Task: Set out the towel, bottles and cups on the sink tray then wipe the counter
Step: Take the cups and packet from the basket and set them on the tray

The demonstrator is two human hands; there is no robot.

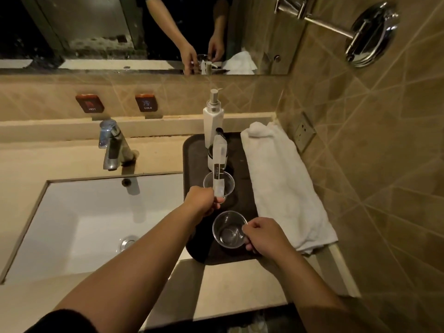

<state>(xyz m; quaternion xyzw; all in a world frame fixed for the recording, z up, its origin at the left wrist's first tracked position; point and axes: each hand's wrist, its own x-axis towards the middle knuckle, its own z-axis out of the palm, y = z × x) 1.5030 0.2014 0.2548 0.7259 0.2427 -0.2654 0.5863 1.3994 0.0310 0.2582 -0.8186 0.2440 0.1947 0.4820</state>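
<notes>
On the tabletop's dark tray (192, 150), our left hand (201, 200) pinches a wrapped packet (219, 169); at five o'clock, our right hand (262, 234) grips a clear cup (228, 230).

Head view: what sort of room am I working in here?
Most likely a hotel bathroom vanity: a white rectangular sink basin under a chrome tap, a wall mirror, and a black amenity tray beside a folded white towel.

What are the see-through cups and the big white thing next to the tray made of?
The near cup and far cup look like thin clear plastic, since the dark tray shows through their walls, though glass is possible. The white towel looks like soft cotton terry: fuzzy, matte and folded into creases.
</notes>
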